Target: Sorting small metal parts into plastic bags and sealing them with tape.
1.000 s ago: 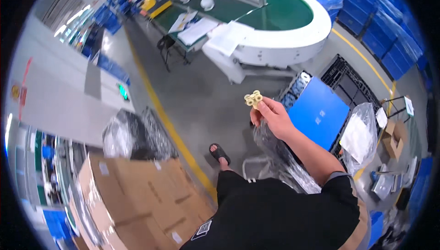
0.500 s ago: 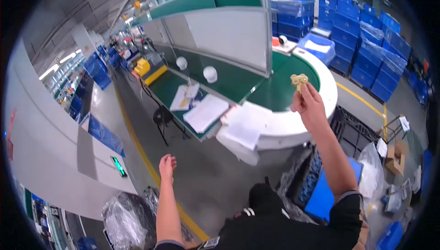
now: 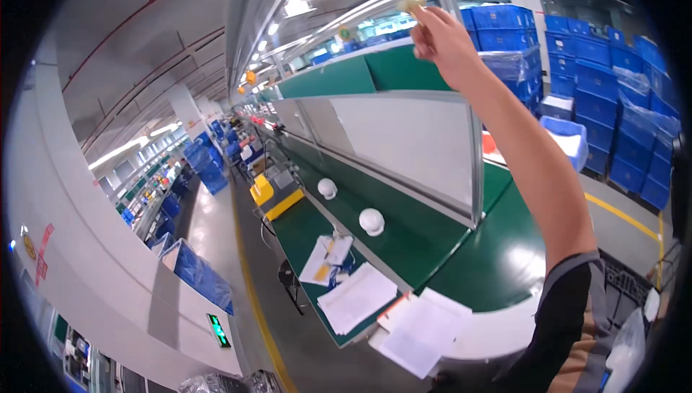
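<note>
High up, in front of the shelf frame, my right hand (image 3: 448, 41) is raised at the end of an outstretched arm. Its fingers pinch a small beige piece (image 3: 411, 3), blurred now, which showed rounded lobes in the earlier picture. The piece stands clear of the green shelf panel (image 3: 393, 68), which lies lower behind it. My left hand is outside the picture.
Below the arm runs a green conveyor table (image 3: 497, 270) with a white curved rim. Paper stacks (image 3: 357, 297), two white round objects (image 3: 371, 221) and a yellow machine (image 3: 274, 192) sit along it. Blue crates (image 3: 596, 94) are stacked at right; a white pillar (image 3: 86, 234) stands left.
My right hand has lifted the beige piece upward and somewhat left, from above the table to the overhead shelf's height. The view has tilted up, and my left hand has left the picture.
</note>
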